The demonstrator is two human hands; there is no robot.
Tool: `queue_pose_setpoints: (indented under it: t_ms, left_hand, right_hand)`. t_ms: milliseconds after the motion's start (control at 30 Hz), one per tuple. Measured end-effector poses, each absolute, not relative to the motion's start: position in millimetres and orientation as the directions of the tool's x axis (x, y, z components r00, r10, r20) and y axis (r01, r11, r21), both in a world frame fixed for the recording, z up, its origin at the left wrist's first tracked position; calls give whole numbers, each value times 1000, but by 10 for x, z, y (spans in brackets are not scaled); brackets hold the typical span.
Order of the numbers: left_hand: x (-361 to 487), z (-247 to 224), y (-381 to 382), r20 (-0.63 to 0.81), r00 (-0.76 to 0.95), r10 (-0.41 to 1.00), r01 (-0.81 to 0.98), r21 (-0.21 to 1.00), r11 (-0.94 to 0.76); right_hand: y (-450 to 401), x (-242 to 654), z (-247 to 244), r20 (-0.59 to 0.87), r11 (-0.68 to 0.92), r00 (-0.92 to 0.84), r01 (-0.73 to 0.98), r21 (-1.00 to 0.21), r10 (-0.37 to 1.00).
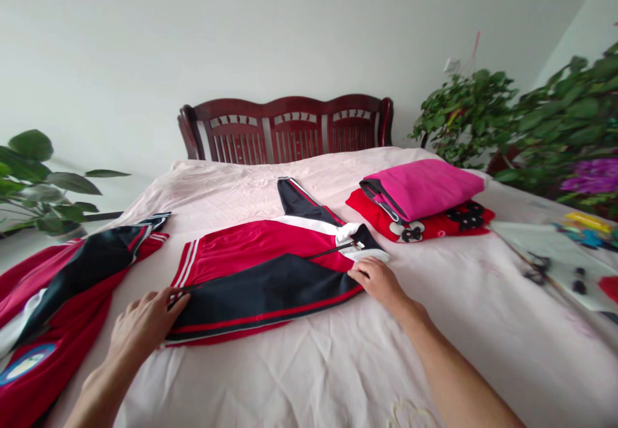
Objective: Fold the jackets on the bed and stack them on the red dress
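A red, white and navy jacket (261, 248) lies flat on the pale pink bedsheet (290, 383), its collar (369, 241) toward the right and its striped hem on the left. One navy sleeve (270, 289) is laid across the body along the near edge; the other sleeve (304, 199) points away toward the headboard. My left hand (147, 318) is closed on the cuff of the near sleeve, thumb on top. At the shoulder end, just below the collar, my right hand (379, 279) pinches the navy fabric.
Another red and navy jacket (72, 286) lies at the left. A folded pink garment (429, 186) rests on a folded red one (410, 232) at the right. Scissors (538, 267) and small items lie at the far right. Beyond are a wooden headboard (294, 132) and plants (468, 112).
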State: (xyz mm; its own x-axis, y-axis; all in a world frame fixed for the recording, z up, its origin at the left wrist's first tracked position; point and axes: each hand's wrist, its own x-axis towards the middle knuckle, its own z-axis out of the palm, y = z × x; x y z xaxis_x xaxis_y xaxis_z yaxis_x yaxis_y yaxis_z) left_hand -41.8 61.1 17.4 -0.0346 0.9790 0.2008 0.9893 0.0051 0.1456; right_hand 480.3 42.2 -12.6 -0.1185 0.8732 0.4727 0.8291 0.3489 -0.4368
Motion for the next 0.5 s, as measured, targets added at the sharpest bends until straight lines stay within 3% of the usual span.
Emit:
queue_pose_setpoints:
  t_ms: [100, 233, 300, 500]
  left_hand:
    - [-87, 340, 604, 237, -20, 971, 998, 55, 7]
    - [571, 467, 733, 284, 180, 942, 948, 204, -243]
    - [934, 465, 857, 301, 280, 912, 909, 222, -352]
    - [1710, 281, 1235, 236, 527, 816, 819, 117, -562]
  right_hand:
    - [477, 4784, -164, 467, 276, -31, 840, -467, 884]
    - [499, 4788, -168, 457, 298, -55, 826, -479, 888]
    - [494, 4798, -166, 468, 313, -56, 813, -491, 882]
    - [494, 4824, -182, 478, 333, -53, 783, -525, 877]
